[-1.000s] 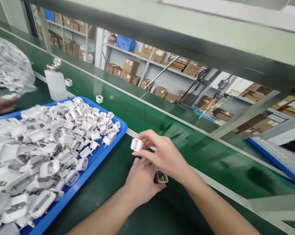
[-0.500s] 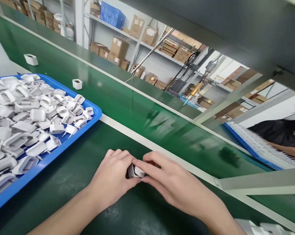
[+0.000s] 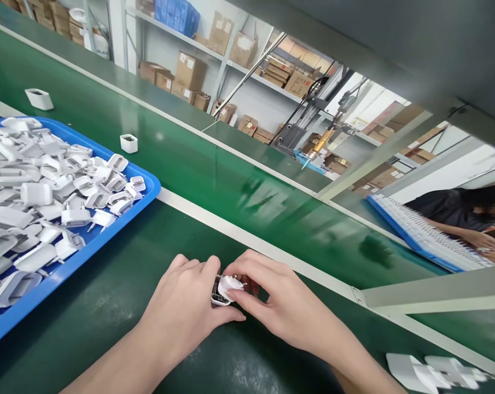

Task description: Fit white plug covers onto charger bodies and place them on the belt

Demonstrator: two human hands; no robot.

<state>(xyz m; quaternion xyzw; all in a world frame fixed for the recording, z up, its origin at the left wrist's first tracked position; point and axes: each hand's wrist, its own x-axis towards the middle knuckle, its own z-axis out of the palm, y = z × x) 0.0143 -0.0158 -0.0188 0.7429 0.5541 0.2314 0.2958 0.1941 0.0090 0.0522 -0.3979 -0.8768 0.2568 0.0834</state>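
Observation:
My left hand (image 3: 185, 309) rests on the green table and grips a small charger body (image 3: 217, 296) with a dark open end. My right hand (image 3: 278, 298) pinches a white plug cap (image 3: 229, 285) and holds it against that charger body. Both hands meet at the table's near middle. To the left stands a blue tray (image 3: 108, 232) heaped with several white plug parts (image 3: 38, 191).
Two white housings (image 3: 128, 143) (image 3: 39, 99) stand on the green conveyor belt (image 3: 214, 169) behind the tray. More white parts (image 3: 434, 372) lie at the bottom right. Another person (image 3: 472, 219) works at a blue rack (image 3: 423, 235) on the far right. Shelves of cardboard boxes (image 3: 190, 71) fill the background.
My right hand carried the white plug cap down from above the table to the charger body in my left hand. The view shifted right, so the tray sits further left.

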